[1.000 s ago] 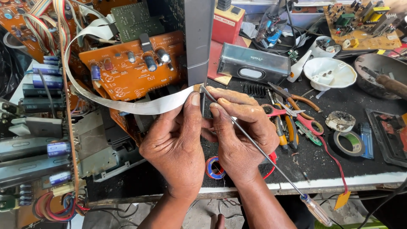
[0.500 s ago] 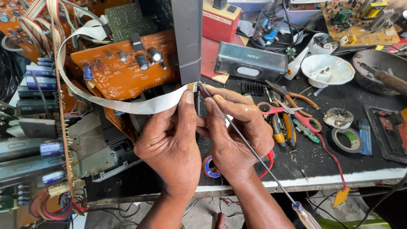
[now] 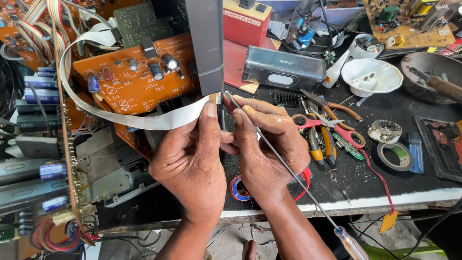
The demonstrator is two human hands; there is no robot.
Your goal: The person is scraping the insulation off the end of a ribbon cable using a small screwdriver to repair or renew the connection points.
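Observation:
My left hand (image 3: pixel 192 161) pinches the free end of a flat white ribbon cable (image 3: pixel 134 120) against the lower edge of a grey front panel (image 3: pixel 208 45). The cable curves left and up across an orange circuit board (image 3: pixel 130 82) inside an opened chassis. My right hand (image 3: pixel 269 149) sits just right of the left, fingers bent toward the same spot, with a long thin screwdriver (image 3: pixel 288 168) lying across it; the metal tip points up at the panel's edge and the clear handle reaches the bottom right.
On the black bench to the right lie red-handled scissors (image 3: pixel 332 127), pliers (image 3: pixel 327 106), a tape roll (image 3: pixel 394 156), a white bowl (image 3: pixel 371 77), a grey box (image 3: pixel 284 74) and a solder spool (image 3: pixel 239 188). More boards and capacitors (image 3: pixel 38 89) fill the left.
Both hands stay at the ribbon cable's end by the panel edge. The camera has shifted slightly; the grip looks the same.

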